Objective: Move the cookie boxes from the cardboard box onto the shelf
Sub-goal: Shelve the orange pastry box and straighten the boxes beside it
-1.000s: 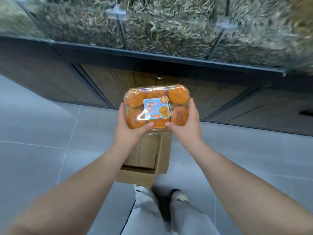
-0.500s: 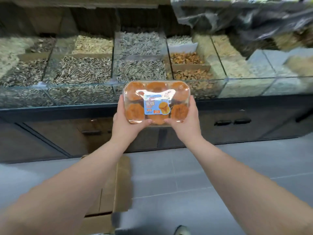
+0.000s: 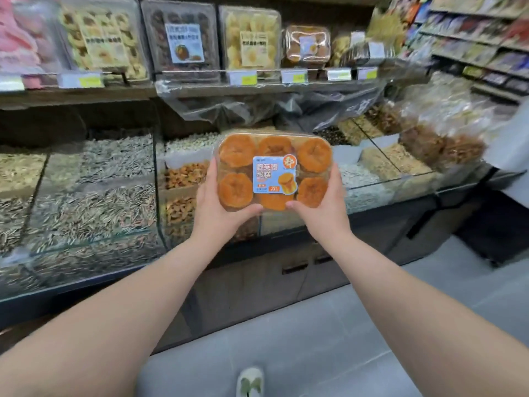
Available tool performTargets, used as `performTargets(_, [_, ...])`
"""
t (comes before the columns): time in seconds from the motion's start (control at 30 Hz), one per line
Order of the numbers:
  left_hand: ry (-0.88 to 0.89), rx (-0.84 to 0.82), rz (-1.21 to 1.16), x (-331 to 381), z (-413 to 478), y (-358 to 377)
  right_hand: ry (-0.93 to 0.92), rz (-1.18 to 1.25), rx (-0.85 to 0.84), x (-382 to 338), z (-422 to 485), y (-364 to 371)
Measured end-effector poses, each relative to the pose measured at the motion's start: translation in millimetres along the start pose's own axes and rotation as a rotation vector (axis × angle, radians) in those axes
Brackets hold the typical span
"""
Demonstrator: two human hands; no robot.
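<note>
I hold a clear plastic cookie box (image 3: 273, 171) with orange cakes and a blue label, chest-high in front of me. My left hand (image 3: 220, 206) grips its left side and my right hand (image 3: 323, 204) grips its right side, thumbs on the near edge. Above it runs the wooden shelf (image 3: 200, 88), bearing several clear snack boxes; one matching box (image 3: 307, 45) stands at its right part. The cardboard box is out of view.
Glass-fronted bulk bins (image 3: 94, 179) of seeds and nuts stand below the shelf, with dark cabinet doors (image 3: 286, 279) underneath. Bagged snacks (image 3: 440, 133) pile at the right. A further rack (image 3: 486, 38) of packets fills the far right. Grey floor tiles (image 3: 329, 353) lie below.
My view has swung upward from the floor and cardboard box to the shelf. The cookie box, held in both hands, has risen with it; the cardboard box has dropped out of view.
</note>
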State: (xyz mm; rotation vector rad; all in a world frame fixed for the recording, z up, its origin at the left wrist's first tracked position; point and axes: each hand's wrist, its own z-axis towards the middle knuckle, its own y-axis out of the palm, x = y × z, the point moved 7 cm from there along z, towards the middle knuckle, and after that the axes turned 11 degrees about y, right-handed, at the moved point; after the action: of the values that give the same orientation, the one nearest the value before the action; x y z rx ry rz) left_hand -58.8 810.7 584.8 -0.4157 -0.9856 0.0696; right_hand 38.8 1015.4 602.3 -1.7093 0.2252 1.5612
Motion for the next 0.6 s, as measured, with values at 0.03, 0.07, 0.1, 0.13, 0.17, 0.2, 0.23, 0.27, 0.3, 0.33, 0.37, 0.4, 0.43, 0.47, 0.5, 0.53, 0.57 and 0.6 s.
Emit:
performTargets(0.03, [0.020,-0.011,0.003,0,23,14,-0.002,0.005,0.022,0,23,-6])
performTargets(0.07, [0.035,-0.020,0.003,0,46,28,-0.003,0.012,0.035,-1,46,-11])
performTargets(0.1, [0.044,-0.024,0.003,-1,68,42,-0.007,0.018,0.045,-3,68,-15])
performTargets(0.13, [0.050,-0.025,0.008,-2,90,54,-0.007,0.025,0.051,-5,91,-18])
performTargets(0.17, [0.050,-0.031,0.006,-4,111,66,-0.001,0.034,0.056,-6,113,-22])
performTargets(0.2, [0.049,-0.039,-0.010,-4,130,77,0.006,0.044,0.066,-8,133,-27])
performTargets(0.23, [0.049,-0.048,-0.030,-5,148,88,0.007,0.053,0.074,-9,152,-31])
performTargets(0.27, [0.052,-0.059,-0.043,-6,166,98,0.007,0.061,0.083,-10,170,-35])
performTargets(0.3, [0.056,-0.068,-0.044,-5,183,107,0.007,0.070,0.094,-11,187,-39])
performTargets(0.33, [0.063,-0.075,-0.039,-5,199,117,0.007,0.080,0.104,-11,204,-44])
performTargets(0.37, [0.069,-0.078,-0.033,-4,213,127,0.007,0.088,0.111,-11,221,-48])
performTargets(0.4, [0.076,-0.074,-0.028,-2,227,136,0.009,0.092,0.117,-9,237,-52])
performTargets(0.43, [0.084,-0.066,-0.019,-1,239,146,0.009,0.095,0.121,-8,254,-56])
performTargets(0.47, [0.094,-0.058,-0.002,0,250,157,0.007,0.095,0.125,-6,271,-60])
performTargets(0.5, [0.102,-0.046,0.017,1,261,168,0.002,0.096,0.132,-3,289,-64])
performTargets(0.53, [0.102,-0.031,0.031,1,272,178,-0.010,0.092,0.138,-1,307,-67])
performTargets(0.57, [0.098,-0.013,0.041,0,283,190,-0.024,0.083,0.141,2,325,-70])
performTargets(0.6, [0.093,0.006,0.056,0,293,201,-0.040,0.074,0.136,4,343,-74])
